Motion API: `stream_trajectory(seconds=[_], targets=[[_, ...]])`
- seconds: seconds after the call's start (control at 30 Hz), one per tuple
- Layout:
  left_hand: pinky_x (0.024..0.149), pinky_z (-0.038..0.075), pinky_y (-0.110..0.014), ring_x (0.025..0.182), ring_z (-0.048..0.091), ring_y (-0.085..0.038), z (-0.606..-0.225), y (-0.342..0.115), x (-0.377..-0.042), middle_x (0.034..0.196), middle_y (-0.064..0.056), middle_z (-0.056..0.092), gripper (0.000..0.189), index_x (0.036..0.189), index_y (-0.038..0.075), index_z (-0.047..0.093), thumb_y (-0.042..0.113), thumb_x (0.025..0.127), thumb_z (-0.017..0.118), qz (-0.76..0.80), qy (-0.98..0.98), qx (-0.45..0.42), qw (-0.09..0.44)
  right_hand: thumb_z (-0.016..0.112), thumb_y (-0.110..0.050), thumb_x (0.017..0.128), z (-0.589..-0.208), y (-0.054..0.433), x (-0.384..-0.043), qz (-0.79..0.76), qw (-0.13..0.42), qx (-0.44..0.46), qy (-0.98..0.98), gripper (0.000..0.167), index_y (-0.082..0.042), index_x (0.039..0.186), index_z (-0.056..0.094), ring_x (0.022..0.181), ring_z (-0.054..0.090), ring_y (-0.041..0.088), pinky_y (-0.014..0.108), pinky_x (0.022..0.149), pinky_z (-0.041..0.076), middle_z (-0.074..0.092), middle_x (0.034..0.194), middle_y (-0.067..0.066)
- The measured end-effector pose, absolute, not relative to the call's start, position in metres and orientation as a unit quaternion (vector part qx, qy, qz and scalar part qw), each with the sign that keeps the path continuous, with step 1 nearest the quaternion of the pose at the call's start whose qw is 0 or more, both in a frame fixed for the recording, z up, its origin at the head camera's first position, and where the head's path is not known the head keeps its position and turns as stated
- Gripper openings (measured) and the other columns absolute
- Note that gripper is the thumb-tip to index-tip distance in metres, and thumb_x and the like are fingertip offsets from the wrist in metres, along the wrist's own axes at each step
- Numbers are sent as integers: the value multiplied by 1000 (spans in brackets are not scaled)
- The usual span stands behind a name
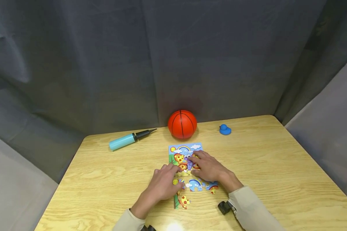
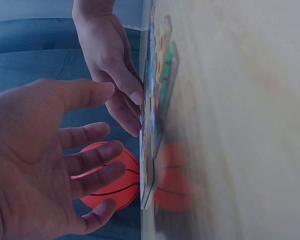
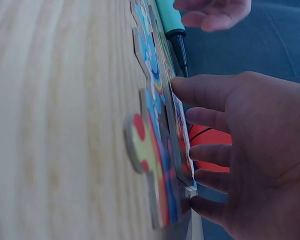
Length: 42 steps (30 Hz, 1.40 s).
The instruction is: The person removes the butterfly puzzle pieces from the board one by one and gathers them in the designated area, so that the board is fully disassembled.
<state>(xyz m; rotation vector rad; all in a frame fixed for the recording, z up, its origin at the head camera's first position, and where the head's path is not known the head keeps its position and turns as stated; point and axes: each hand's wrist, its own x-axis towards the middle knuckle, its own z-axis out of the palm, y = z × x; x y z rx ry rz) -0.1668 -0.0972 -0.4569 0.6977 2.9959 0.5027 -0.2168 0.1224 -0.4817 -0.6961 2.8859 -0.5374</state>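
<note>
A colourful picture puzzle board (image 1: 196,147), showing a sun, a rainbow and a butterfly, lies flat at the middle of the table. Jigsaw pieces lie in front of it: sky-and-rainbow pieces (image 1: 195,185), a piece with a red-spotted yellow tip (image 1: 212,187), and butterfly-wing pieces (image 1: 183,201). My right hand (image 1: 209,167) touches the board's right side with loosely bent fingers and thumb, seen closer in the right wrist view. Over the left pieces and the board's lower-left corner hovers my left hand (image 1: 163,183), its fingers spread and holding nothing in the left wrist view. It partly hides those pieces.
Behind the board stands an orange-red ball with black lines (image 1: 182,124). A turquoise hand pump (image 1: 122,141) with a black nozzle lies at the back left, and a blue rubber duck (image 1: 225,129) sits at the back right. Dark cloth (image 1: 118,80) hangs behind the wooden table (image 1: 277,179).
</note>
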Motion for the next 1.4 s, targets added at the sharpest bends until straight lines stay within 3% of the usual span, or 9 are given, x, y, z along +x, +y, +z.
stream_trajectory(seconds=[0.4,0.77,0.97,1.13,1.4], targets=[[80,35,-38,104,50,-17,-460,-87,-193,118,4,57,48,124,21,58,46,85,68,164,967,193,22,65,-37,90,-483,132,-219,-193,52,-187,962,58,-17,142,47,144,26,39,59,113,23,32,154,18],[83,32,-42,106,47,-20,-475,-84,-220,119,1,55,48,126,21,58,44,86,66,181,968,167,38,65,-41,89,-482,133,-219,-177,69,-165,968,67,-7,144,44,144,27,39,56,114,24,28,157,19],[82,31,-44,107,46,-21,-476,-79,-231,122,-1,55,52,132,18,56,43,87,66,185,968,162,52,64,-41,90,-483,133,-220,-176,69,-170,967,64,-9,143,46,144,27,38,55,114,24,28,157,19],[85,33,-52,109,45,-21,-479,-76,-239,123,-2,54,49,132,19,57,41,88,65,174,971,150,61,65,-41,90,-483,133,-221,-174,64,-179,966,61,-11,141,50,144,28,39,55,114,25,29,156,20],[83,32,-54,98,45,-21,-479,-71,-245,115,-2,52,47,130,19,59,37,87,66,154,976,139,59,65,-42,89,-483,133,-221,-168,61,-177,968,58,-14,138,53,144,30,37,55,114,26,31,156,18]])
